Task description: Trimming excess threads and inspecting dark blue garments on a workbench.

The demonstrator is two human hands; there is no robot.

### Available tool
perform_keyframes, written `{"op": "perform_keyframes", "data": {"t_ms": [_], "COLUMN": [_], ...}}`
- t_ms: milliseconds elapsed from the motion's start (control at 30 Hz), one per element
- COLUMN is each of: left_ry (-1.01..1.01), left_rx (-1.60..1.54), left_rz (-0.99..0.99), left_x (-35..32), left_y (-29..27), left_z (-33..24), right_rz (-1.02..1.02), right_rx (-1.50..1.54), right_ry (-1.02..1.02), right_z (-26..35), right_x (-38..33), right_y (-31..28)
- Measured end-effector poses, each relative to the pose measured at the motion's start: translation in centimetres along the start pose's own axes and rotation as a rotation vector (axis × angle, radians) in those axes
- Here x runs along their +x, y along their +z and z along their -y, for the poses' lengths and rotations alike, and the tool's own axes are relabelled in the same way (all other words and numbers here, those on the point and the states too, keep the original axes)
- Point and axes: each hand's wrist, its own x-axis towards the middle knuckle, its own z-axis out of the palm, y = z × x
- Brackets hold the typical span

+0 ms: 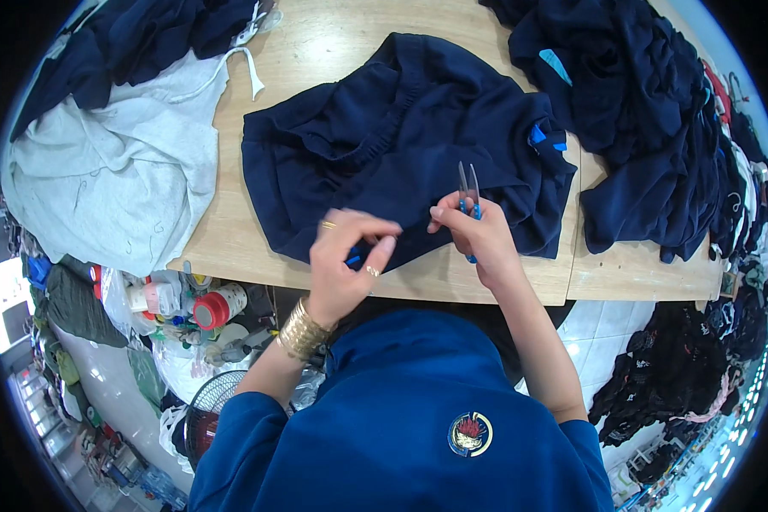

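Gripping snips (474, 189), right fingers (454, 218) partly hide blue handles (476, 212).

Garment workshop, by the look of it. Wooden table (316, 43): pale grey garment (119, 171) on its left, heaped navy garments (640, 102) on its right, snips (474, 189) over its middle. Black clothes (657, 367) piled on tiled floor (602, 341) near its right end.
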Motion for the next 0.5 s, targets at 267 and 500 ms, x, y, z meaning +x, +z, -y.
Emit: {"op": "perform_keyframes", "data": {"t_ms": [267,500], "left_ry": [-0.928,-0.891], "left_rx": [-1.555,-1.64], "left_rz": [0.087,-0.161], "left_x": [-1.0,1.3], "left_y": [4.7,5.6], "left_z": [-0.6,-1.5], "right_rz": [-0.034,-0.074], "right_rx": [-0.154,-0.234], "right_ry": [-0.21,-0.293], "right_z": [0.9,0.7], "right_x": [-2.8,-4.5], "right_y": [0.5,-0.2]}}
